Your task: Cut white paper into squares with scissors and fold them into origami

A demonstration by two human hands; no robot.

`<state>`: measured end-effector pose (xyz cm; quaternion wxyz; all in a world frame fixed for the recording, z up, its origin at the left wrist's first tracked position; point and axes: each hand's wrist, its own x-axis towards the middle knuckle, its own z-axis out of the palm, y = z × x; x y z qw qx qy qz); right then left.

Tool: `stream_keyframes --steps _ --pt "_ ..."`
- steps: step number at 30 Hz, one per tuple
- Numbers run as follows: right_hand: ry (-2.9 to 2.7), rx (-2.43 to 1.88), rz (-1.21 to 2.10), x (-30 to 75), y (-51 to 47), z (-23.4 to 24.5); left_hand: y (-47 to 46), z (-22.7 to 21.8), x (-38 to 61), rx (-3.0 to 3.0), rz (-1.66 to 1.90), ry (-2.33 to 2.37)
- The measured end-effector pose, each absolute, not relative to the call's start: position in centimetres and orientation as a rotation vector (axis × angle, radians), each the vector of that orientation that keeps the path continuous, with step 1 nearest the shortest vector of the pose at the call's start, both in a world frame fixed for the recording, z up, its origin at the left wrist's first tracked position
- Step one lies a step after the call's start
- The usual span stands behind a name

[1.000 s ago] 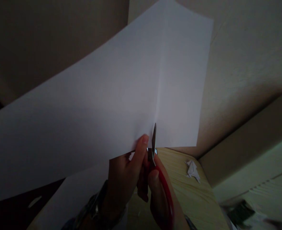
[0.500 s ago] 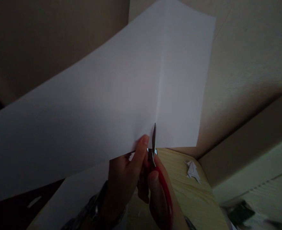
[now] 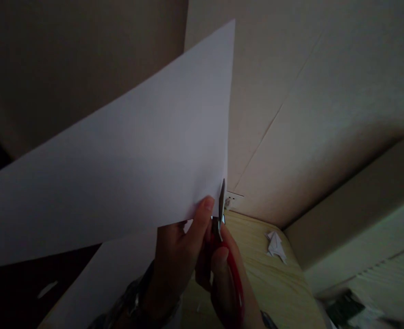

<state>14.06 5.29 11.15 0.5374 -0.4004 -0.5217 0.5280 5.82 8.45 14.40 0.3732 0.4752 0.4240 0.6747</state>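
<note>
I hold up a large white paper sheet [image 3: 136,169] in front of me. My left hand [image 3: 178,260] pinches its lower edge, thumb on the front near the right corner. My right hand [image 3: 222,278] is closed round red-handled scissors [image 3: 235,278]. Their blades point up, close together, at the sheet's lower right corner, right beside my left thumb. The sheet's straight right edge runs up from the blade tip. A watch sits on my left wrist.
A second white sheet [image 3: 109,278] lies below on a light wooden table [image 3: 267,283]. A small folded paper figure [image 3: 275,244] rests on the table near the wall. A wall socket [image 3: 233,199] shows behind the blades. Dark objects [image 3: 346,304] lie at the bottom right.
The strip of paper to the right of the crease no longer shows; the sheet now ends at that line. Both hands and the scissors have stayed almost still.
</note>
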Motion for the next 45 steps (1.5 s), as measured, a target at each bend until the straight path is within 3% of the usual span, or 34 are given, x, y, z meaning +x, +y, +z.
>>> stream_keyframes --steps 24,45 --pt "-1.417 -0.964 1.042 15.0 6.1 11.4 8.4 14.6 5.9 1.274 1.698 1.16" --pt "-1.389 -0.852 1.078 14.9 6.4 11.2 8.6 14.6 5.5 1.403 1.72 1.206"
